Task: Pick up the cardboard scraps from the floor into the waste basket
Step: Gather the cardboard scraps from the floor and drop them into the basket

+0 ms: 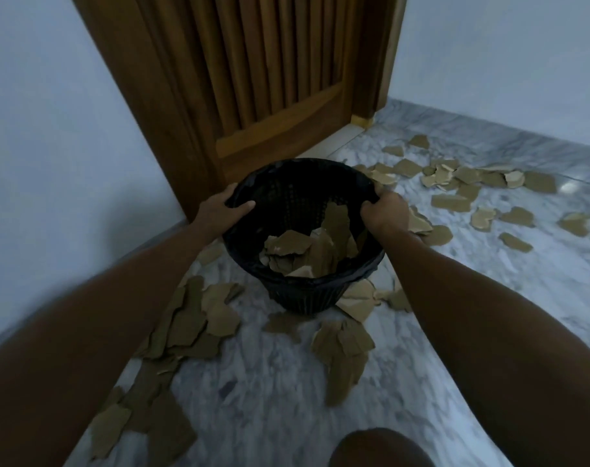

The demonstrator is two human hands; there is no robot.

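My left hand [224, 207] and right hand [383, 210] grip the black mesh waste basket's [297, 291] rim, repositioning it; next, gather the nearest cardboard scraps [199, 318].

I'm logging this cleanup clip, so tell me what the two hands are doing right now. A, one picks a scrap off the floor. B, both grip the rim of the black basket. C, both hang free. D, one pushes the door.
B: the left hand and the right hand each grip the rim of the basket, on opposite sides.
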